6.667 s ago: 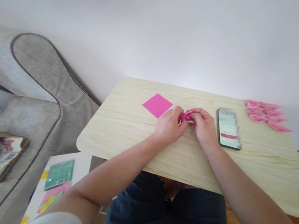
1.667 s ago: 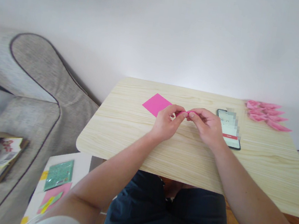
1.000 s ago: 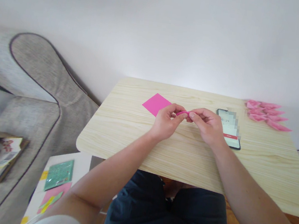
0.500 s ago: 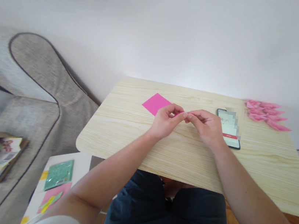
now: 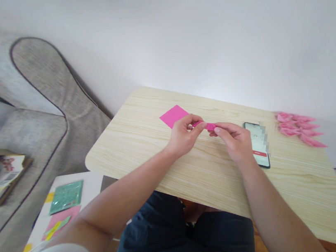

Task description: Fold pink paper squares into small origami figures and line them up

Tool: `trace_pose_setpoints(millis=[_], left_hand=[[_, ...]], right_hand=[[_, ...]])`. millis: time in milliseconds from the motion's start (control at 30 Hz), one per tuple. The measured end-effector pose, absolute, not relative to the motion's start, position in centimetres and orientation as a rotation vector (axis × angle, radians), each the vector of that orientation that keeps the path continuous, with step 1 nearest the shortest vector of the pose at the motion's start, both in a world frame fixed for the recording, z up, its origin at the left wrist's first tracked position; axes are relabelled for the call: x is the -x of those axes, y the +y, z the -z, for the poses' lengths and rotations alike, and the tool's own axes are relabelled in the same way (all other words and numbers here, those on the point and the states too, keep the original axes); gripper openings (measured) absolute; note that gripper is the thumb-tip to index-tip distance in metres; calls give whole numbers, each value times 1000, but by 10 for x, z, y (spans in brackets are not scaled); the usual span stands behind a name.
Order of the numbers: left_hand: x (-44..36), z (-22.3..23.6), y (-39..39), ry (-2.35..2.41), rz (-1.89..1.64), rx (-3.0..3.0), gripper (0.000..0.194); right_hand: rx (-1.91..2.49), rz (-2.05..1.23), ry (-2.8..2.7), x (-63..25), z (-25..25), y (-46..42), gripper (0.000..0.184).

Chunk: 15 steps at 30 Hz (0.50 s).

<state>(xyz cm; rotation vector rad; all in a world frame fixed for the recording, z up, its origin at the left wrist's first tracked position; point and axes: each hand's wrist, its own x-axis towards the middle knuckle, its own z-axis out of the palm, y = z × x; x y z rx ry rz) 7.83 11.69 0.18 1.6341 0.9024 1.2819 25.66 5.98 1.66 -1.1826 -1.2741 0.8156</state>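
Observation:
A small folded piece of bright pink paper is held above the table between my two hands. My left hand is closed, pinching its left end between thumb and fingers. My right hand is closed on its right end, thumb toward me. The fingers cover part of the folds. A flat pink paper sheet lies on the table just behind my left hand, partly hidden by it.
A phone with a lit screen lies right of my right hand on the wooden table. Several folded pink paper pieces sit at the back right. Lower left, a white surface holds a green packet; beyond is a grey sofa.
My hands have moved slightly apart, and more of the folded pink paper shows between the fingertips. The flat sheet and the phone have stayed in place.

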Motion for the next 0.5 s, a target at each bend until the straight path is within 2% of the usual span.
trace_pose_setpoints(millis=[300, 500], left_hand=[[-79, -2, 117, 925, -1288, -1642, 20], [-79, 0, 120, 917, -1310, -1565, 20]], right_hand=[[1198, -829, -1280, -256, -13, 61, 26], [1162, -878, -1273, -256, -12, 61, 38]])
